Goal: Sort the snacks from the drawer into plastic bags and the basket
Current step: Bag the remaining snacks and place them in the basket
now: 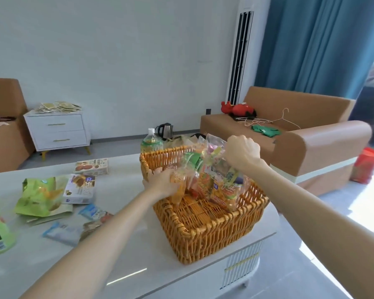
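From the head view, the plastic bag point(219, 180) full of snacks stands inside the basket point(203, 233), toward its far side. The bag is tall, so its long way runs up and down. The right grip point(242, 154) sits on top of it, fingers curled tight into a fist around the bunched top of the bag. The left grip point(161, 182) is lower, at the bag's left side, with fingers wrapped around the part where an orange packet shows through. So both grips hold the same bag – one above, one beside. The bag's bottom looks like it is down in the basket, but I cannot tell if it rests there fully. I think the next move is to let the bag settle straight down.

More snacks wait on the white surface point(138, 266), all to the left of the basket and so nearer the left grip: green packets point(39, 196), a small purple box point(80, 188), a cookie box point(91, 167) and blue packets point(63, 231).

Behind the basket stand a drink bottle point(152, 141) and a kettle point(165, 130). A brown sofa point(315, 139) at the right holds a red toy point(240, 108). A white drawer cabinet point(56, 131) stands at the left wall – blue curtains point(322, 39) hang at the far right.
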`<move>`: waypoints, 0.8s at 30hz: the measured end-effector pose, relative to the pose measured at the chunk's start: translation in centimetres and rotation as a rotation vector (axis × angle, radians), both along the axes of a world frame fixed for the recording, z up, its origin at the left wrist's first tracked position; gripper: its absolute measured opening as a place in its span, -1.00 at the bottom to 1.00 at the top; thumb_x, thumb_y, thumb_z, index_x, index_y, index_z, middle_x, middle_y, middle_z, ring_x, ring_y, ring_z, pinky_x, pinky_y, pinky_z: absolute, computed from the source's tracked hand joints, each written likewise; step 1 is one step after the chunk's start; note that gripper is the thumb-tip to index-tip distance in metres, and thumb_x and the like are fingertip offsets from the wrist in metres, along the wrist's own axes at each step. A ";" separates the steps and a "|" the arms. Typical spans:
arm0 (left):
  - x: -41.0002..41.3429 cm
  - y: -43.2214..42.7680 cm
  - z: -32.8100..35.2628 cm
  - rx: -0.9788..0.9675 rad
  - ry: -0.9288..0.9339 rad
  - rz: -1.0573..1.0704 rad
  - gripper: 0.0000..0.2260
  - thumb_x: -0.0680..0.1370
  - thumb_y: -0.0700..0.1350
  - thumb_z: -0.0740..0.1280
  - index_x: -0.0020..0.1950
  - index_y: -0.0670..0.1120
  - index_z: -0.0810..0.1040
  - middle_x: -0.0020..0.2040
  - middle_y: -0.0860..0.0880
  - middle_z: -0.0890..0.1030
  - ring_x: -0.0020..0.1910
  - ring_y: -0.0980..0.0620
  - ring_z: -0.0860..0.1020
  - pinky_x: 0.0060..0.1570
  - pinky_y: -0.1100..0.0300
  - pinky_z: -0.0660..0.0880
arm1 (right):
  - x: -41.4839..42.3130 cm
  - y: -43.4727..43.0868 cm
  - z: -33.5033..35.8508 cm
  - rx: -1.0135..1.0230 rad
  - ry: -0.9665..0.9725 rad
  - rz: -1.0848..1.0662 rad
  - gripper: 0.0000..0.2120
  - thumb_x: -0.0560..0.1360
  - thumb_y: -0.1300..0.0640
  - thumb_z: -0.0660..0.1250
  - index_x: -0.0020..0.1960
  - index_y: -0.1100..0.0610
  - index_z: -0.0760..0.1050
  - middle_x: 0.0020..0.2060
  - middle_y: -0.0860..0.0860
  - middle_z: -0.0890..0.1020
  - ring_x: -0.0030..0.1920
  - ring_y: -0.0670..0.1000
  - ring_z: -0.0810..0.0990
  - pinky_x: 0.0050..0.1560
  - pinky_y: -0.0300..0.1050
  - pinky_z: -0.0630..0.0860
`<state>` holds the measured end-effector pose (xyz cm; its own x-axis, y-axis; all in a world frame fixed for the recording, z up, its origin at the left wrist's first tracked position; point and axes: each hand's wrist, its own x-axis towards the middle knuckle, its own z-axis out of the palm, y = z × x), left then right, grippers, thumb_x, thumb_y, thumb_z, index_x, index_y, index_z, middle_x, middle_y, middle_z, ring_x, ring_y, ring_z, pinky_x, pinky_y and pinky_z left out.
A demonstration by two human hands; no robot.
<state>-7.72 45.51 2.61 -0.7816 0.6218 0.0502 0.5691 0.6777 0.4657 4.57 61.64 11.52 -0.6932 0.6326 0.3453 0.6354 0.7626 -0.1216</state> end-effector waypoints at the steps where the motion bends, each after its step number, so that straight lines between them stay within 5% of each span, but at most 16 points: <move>1: -0.1 0.6 -0.7 -0.054 0.018 -0.001 -0.53 0.54 0.10 0.28 0.43 0.06 0.34 0.48 -0.11 0.27 0.48 -0.26 0.13 0.43 -0.27 0.07 | 0.0 0.9 -0.8 -0.016 -0.033 -0.022 -0.85 0.48 0.35 0.21 -0.23 0.20 0.47 -0.35 0.04 0.45 -0.18 0.15 0.55 -0.24 -0.08 0.43; 4: -0.3 1.7 -2.7 -0.160 0.112 -0.031 -0.50 0.59 0.03 0.24 0.51 0.05 0.21 0.56 -0.09 0.10 0.54 -0.22 -0.05 0.45 -0.28 -0.15 | 0.0 2.7 -3.7 -0.076 -0.078 -0.063 -0.83 0.52 0.35 0.17 0.06 0.27 0.47 -0.15 0.11 0.53 -0.07 0.16 0.56 -0.21 -0.07 0.41; 9: -0.9 1.9 -3.7 -0.111 0.204 -0.026 -0.52 0.58 0.05 0.26 0.49 0.08 0.27 0.51 -0.02 0.25 0.52 -0.08 0.12 0.44 -0.27 -0.13 | 0.1 4.1 -9.1 -0.030 -0.035 -0.070 -0.78 0.54 0.38 0.19 0.16 0.23 0.36 0.06 0.15 0.54 0.03 0.17 0.55 -0.19 -0.07 0.42; 13: -0.9 1.9 -4.0 -0.104 0.212 -0.015 -0.55 0.59 0.04 0.25 0.48 0.09 0.29 0.51 -0.02 0.26 0.52 -0.07 0.13 0.44 -0.25 -0.13 | -0.5 4.5 -9.5 0.213 -0.090 0.006 -0.38 0.52 0.20 0.33 0.48 0.12 0.12 0.37 0.16 0.33 0.29 0.20 0.37 0.18 0.05 0.45; 15: -0.8 2.0 -3.9 -0.106 0.214 -0.007 -0.55 0.59 0.04 0.25 0.48 0.10 0.29 0.51 -0.02 0.26 0.52 -0.06 0.13 0.45 -0.25 -0.13 | -0.8 3.9 -9.5 0.260 -0.216 0.090 -0.38 0.55 -0.12 0.24 0.52 -0.05 0.09 0.52 0.13 0.08 0.45 0.30 0.14 0.36 0.27 0.25; 18: -0.8 1.9 -3.9 -0.116 0.209 -0.012 -0.54 0.59 0.04 0.25 0.49 0.09 0.28 0.52 -0.03 0.24 0.53 -0.08 0.10 0.45 -0.25 -0.16 | -0.7 4.0 -11.1 0.410 -0.659 0.211 -0.23 0.43 -0.49 0.04 0.54 -0.24 -0.06 0.56 0.04 -0.20 0.50 0.35 -0.26 0.33 0.54 -0.21; 21: -0.7 1.8 -3.6 -0.165 0.194 -0.042 -0.53 0.60 0.06 0.23 0.50 0.10 0.24 0.54 -0.04 0.20 0.54 -0.08 0.04 0.43 -0.26 -0.18 | -0.7 6.0 -12.1 0.487 -0.942 0.163 -0.15 0.40 -0.49 0.14 0.50 -0.33 -0.25 0.54 -0.01 -0.29 0.47 0.32 -0.39 0.19 0.61 -0.40; 24: -0.9 1.6 -3.4 -0.210 0.172 -0.083 -0.53 0.61 0.09 0.20 0.51 0.12 0.22 0.55 -0.02 0.16 0.55 -0.07 -0.01 0.42 -0.27 -0.23 | -0.8 7.2 -11.6 0.511 -1.030 0.149 -0.10 0.41 -0.46 0.19 0.46 -0.35 -0.38 0.49 -0.02 -0.42 0.44 0.29 -0.48 0.16 0.62 -0.42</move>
<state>-8.59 47.12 -0.80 -0.7188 0.6940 0.0407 0.6850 0.6971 0.2115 3.78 68.84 -0.09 -0.8506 0.4708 -0.2343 0.1542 0.6493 0.7447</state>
